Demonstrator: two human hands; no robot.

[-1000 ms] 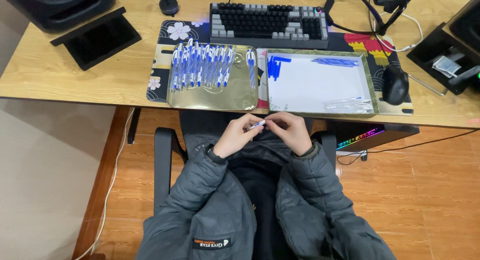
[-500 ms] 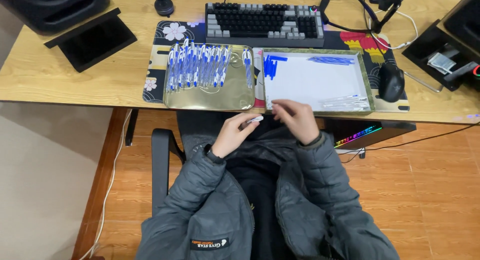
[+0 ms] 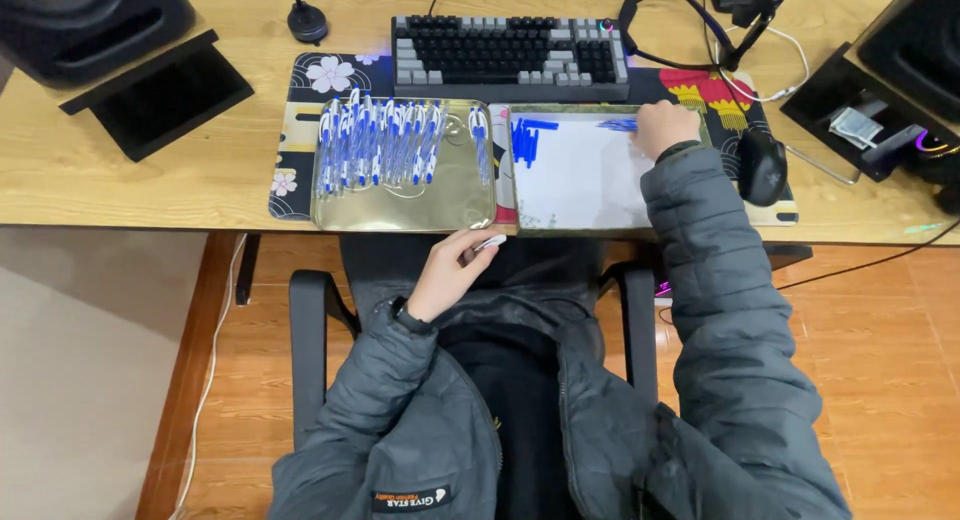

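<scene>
My left hand (image 3: pixel 452 270) hovers just below the desk edge, fingers closed on a small white pen barrel (image 3: pixel 489 244). My right hand (image 3: pixel 664 128) reaches over the far right corner of the white-lined tray (image 3: pixel 580 180) and rests on a cluster of blue pen parts (image 3: pixel 618 125); whether it grips one I cannot tell. More blue pen caps (image 3: pixel 527 140) lie at that tray's top left. The gold metal tray (image 3: pixel 440 200) on the left holds a row of several blue-and-white pens (image 3: pixel 380 142).
A keyboard (image 3: pixel 505 55) sits behind the trays on a patterned desk mat (image 3: pixel 300 130). A black mouse (image 3: pixel 763 166) lies right of the white tray, a headset cable (image 3: pixel 690 40) behind it. Speakers stand at both far corners (image 3: pixel 90 15). My office chair's armrests (image 3: pixel 310 330) flank my lap.
My right hand left my left hand at my lap and reached forward to the far right corner of the white tray. My left hand stayed put, still holding the barrel.
</scene>
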